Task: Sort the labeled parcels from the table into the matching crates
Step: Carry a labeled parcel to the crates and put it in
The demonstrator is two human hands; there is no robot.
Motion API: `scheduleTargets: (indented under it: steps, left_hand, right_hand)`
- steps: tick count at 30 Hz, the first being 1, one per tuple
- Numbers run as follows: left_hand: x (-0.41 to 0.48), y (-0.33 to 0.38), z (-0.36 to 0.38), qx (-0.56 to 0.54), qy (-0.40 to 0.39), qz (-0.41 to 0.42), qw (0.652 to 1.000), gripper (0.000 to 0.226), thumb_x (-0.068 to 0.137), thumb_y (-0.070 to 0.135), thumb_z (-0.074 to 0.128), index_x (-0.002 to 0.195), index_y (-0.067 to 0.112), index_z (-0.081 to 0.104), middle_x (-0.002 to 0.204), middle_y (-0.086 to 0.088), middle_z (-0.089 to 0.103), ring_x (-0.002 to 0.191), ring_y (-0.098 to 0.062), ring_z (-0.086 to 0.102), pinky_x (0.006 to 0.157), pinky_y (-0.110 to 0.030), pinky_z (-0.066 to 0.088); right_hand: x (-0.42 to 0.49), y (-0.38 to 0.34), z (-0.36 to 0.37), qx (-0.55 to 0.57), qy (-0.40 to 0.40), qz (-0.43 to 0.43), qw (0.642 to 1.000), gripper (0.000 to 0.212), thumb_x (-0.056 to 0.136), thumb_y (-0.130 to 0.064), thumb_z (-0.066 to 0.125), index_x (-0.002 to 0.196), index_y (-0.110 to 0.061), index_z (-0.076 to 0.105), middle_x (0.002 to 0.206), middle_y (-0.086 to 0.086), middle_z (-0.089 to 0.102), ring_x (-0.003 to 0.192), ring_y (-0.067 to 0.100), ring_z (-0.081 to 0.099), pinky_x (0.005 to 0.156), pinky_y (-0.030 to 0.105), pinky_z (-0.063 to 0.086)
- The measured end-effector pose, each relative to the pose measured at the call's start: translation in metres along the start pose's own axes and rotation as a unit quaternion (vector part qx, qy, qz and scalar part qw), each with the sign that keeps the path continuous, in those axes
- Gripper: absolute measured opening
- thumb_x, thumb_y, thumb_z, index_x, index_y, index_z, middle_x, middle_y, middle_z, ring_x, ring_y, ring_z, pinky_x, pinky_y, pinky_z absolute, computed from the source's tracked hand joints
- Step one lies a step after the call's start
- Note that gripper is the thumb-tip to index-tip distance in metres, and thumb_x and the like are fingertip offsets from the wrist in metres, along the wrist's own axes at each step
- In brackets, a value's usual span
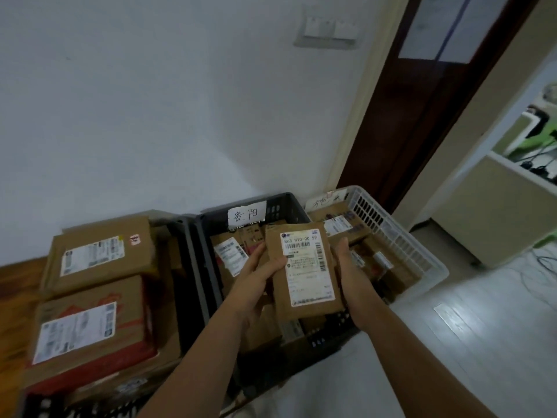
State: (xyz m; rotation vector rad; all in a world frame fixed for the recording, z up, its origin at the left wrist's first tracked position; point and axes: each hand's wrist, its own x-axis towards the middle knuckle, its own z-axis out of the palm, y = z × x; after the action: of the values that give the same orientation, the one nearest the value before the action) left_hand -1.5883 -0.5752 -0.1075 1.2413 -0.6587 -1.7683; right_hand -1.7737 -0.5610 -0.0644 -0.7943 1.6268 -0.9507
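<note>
A small brown cardboard parcel (304, 271) with a white shipping label faces up, held above the dark grey crate (205, 267). My left hand (256, 276) grips its left edge with the thumb on the label. My right hand (346, 267) grips its right edge. The grey crate carries a handwritten paper tag (246, 216) on its back wall and holds several labeled parcels. A white slotted crate (391, 233) to the right also has a handwritten tag and holds several parcels.
At the left, two large cardboard boxes (93, 297) with labels are stacked in a third dark crate. A white wall stands behind the crates. A dark wooden door (422, 101) and a doorway with pale floor lie to the right.
</note>
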Motion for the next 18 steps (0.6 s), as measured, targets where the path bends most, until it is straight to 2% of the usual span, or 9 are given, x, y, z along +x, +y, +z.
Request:
scheduleTargets:
  steps: [3, 5, 6, 8, 10, 12, 14, 16, 18]
  left_hand:
    - [0.022, 0.002, 0.002, -0.004, 0.028, -0.01, 1.0, 0.075, 0.086, 0.025, 0.08, 0.147, 0.045, 0.042, 0.12, -0.005, 0.073, 0.104, -0.028, 0.072, 0.075, -0.041, 0.06]
    - [0.033, -0.002, 0.001, -0.004, 0.044, -0.021, 0.999, 0.081, 0.084, 0.025, 0.082, 0.149, 0.046, 0.039, 0.124, -0.005, 0.071, 0.107, -0.028, 0.07, 0.081, -0.044, 0.059]
    - [0.036, -0.004, 0.001, -0.003, 0.046, -0.025, 0.999, 0.087, 0.082, 0.027, 0.084, 0.151, 0.047, 0.036, 0.126, -0.005, 0.07, 0.108, -0.028, 0.069, 0.087, -0.048, 0.058]
    - [0.05, -0.009, -0.002, -0.004, 0.059, -0.035, 0.998, 0.098, 0.077, 0.031, 0.088, 0.153, 0.049, 0.03, 0.13, -0.004, 0.068, 0.112, -0.028, 0.068, 0.098, -0.053, 0.054]
    - [0.062, -0.009, -0.001, -0.009, 0.07, -0.041, 0.997, 0.103, 0.074, 0.032, 0.09, 0.155, 0.046, 0.028, 0.132, -0.004, 0.067, 0.115, -0.027, 0.067, 0.101, -0.053, 0.052]
    - [0.071, -0.01, 0.003, -0.011, 0.077, -0.035, 0.996, 0.108, 0.072, 0.031, 0.092, 0.156, 0.042, 0.026, 0.133, -0.003, 0.067, 0.117, -0.025, 0.066, 0.102, -0.05, 0.053]
    - [0.078, -0.01, 0.009, -0.018, 0.08, -0.036, 0.996, 0.105, 0.072, 0.032, 0.091, 0.155, 0.044, 0.027, 0.131, -0.002, 0.068, 0.116, -0.025, 0.067, 0.095, -0.047, 0.056]
    - [0.084, -0.009, 0.017, -0.023, 0.096, -0.036, 0.994, 0.095, 0.078, 0.03, 0.087, 0.152, 0.046, 0.028, 0.128, 0.0, 0.07, 0.114, -0.025, 0.068, 0.088, -0.043, 0.056]
    - [0.091, -0.009, 0.023, -0.02, 0.12, -0.029, 0.992, 0.094, 0.08, 0.031, 0.087, 0.153, 0.045, 0.029, 0.127, 0.001, 0.07, 0.113, -0.025, 0.068, 0.092, -0.047, 0.057]
  right_hand:
    - [0.02, -0.001, 0.004, -0.082, -0.042, -0.016, 0.996, 0.069, 0.089, -0.074, 0.054, 0.147, -0.038, 0.047, 0.132, -0.005, 0.068, 0.102, 0.009, 0.071, 0.08, 0.026, 0.059]
    - [0.032, 0.003, 0.006, -0.114, -0.069, -0.014, 0.991, 0.103, 0.076, -0.077, 0.071, 0.161, -0.04, 0.025, 0.151, -0.004, 0.052, 0.116, 0.012, 0.065, 0.084, 0.031, 0.06]
    - [0.032, 0.002, 0.007, -0.137, -0.082, -0.019, 0.987, 0.109, 0.076, -0.072, 0.076, 0.163, -0.04, 0.018, 0.155, -0.007, 0.044, 0.123, 0.012, 0.06, 0.088, 0.03, 0.058]
    - [0.048, -0.001, 0.011, -0.187, -0.112, -0.016, 0.976, 0.101, 0.086, -0.053, 0.078, 0.163, -0.036, 0.015, 0.154, -0.01, 0.04, 0.13, 0.013, 0.052, 0.091, 0.02, 0.047]
    - [0.066, -0.005, 0.019, -0.247, -0.151, -0.017, 0.957, 0.103, 0.08, -0.051, 0.085, 0.158, -0.038, 0.02, 0.148, -0.011, 0.045, 0.123, 0.009, 0.054, 0.088, 0.014, 0.047]
    - [0.088, 0.002, 0.027, -0.329, -0.151, -0.026, 0.932, 0.14, 0.05, -0.076, 0.09, 0.159, -0.048, 0.007, 0.153, -0.005, 0.042, 0.132, 0.018, 0.05, 0.098, 0.036, 0.054]
    - [0.107, 0.007, 0.033, -0.392, -0.151, -0.043, 0.906, 0.159, 0.031, -0.087, 0.083, 0.157, -0.052, -0.008, 0.159, -0.001, 0.032, 0.146, 0.03, 0.034, 0.113, 0.057, 0.042]
    - [0.114, -0.002, 0.035, -0.431, -0.165, -0.052, 0.885, 0.157, 0.036, -0.081, 0.078, 0.157, -0.048, -0.016, 0.16, 0.003, 0.024, 0.148, 0.034, 0.025, 0.118, 0.06, 0.033]
    - [0.123, -0.007, 0.032, -0.435, -0.169, -0.078, 0.881, 0.146, 0.041, -0.076, 0.077, 0.156, -0.051, -0.01, 0.155, 0.005, 0.03, 0.143, 0.035, 0.03, 0.114, 0.06, 0.036]
